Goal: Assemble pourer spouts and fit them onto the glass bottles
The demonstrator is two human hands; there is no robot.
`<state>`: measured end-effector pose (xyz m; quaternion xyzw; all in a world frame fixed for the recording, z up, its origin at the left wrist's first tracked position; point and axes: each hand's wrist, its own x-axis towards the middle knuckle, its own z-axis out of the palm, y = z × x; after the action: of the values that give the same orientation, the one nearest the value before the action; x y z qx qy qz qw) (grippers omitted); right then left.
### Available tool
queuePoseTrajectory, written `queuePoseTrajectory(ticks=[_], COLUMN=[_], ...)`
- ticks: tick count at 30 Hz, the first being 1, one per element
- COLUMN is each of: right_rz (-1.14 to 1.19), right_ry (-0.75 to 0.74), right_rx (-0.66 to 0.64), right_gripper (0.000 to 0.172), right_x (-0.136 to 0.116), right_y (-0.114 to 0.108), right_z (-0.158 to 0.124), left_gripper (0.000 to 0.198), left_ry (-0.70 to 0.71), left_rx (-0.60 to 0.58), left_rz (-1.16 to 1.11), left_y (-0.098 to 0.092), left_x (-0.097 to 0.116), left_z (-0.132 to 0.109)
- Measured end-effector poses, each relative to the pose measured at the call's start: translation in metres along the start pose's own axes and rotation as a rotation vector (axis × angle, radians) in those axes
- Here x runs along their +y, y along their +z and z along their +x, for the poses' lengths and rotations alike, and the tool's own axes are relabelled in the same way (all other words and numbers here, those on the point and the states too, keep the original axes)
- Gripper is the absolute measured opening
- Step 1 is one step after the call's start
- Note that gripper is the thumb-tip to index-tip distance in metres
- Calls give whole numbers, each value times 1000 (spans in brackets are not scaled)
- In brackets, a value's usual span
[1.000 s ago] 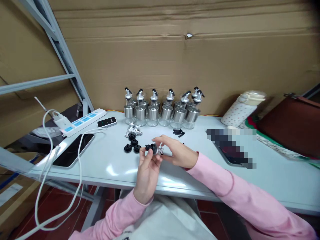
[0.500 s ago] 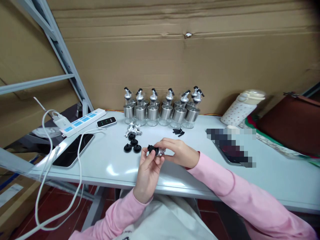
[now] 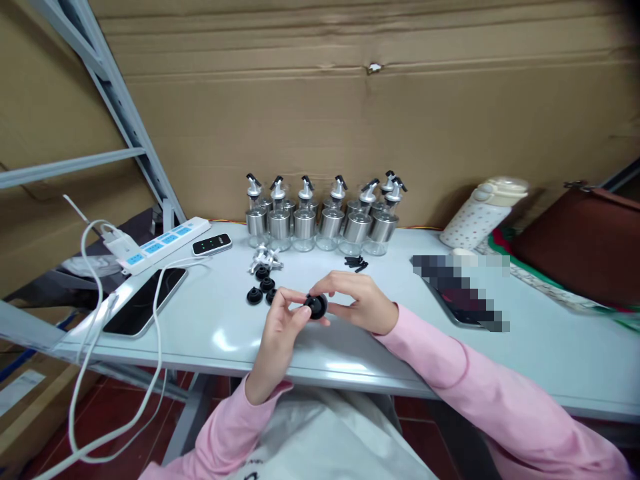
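Observation:
Between my two hands, above the near part of the table, is a round black bottle stopper [image 3: 317,307] with its circular face turned toward me. My left hand [image 3: 283,327] pinches it from the left with thumb and fingers. My right hand [image 3: 357,301] grips its right and upper edge; whatever lies behind the stopper is hidden. Several similar black stoppers [image 3: 255,295] lie just left of my hands. Behind them sits a heap of silver pourer spouts [image 3: 265,259]. Small black levers [image 3: 356,263] lie beyond my right hand.
Rows of glass and steel oil bottles [image 3: 305,227] stand along the cardboard wall [image 3: 350,127]. On the left are a power strip [image 3: 165,243], a small black device [image 3: 212,245], a phone [image 3: 146,303] and white cables. A dotted flask [image 3: 480,213], dark phone [image 3: 453,293] and brown bag [image 3: 580,247] are right.
The stopper in my hands has turned so its round face points toward me; the silvery spout seen with it before is now out of sight. My left hand has shifted slightly left and up.

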<state>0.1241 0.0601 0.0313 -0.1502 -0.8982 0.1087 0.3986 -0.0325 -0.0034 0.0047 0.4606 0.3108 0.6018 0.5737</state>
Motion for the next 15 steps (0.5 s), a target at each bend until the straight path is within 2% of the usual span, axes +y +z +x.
queuePoseTrajectory(ticks=[3, 6, 10, 15], right_rz=[-46, -160, -410, -444], right_ry=[-8, -56, -174, -246], right_rx=[53, 43, 57, 65], right_gripper=[13, 13, 11, 14], right_x=[-1, -2, -4, -6], right_y=[6, 10, 14, 14], right_z=[-1, -5, -11, -12], left_gripper=[15, 16, 17, 19], left_ry=[45, 77, 95, 116], left_rx=[-57, -88, -83, -67], left_rz=[16, 30, 65, 79], left_y=[-5, -9, -12, -11], left_x=[2, 2, 1, 0], left_z=[2, 4, 5, 6])
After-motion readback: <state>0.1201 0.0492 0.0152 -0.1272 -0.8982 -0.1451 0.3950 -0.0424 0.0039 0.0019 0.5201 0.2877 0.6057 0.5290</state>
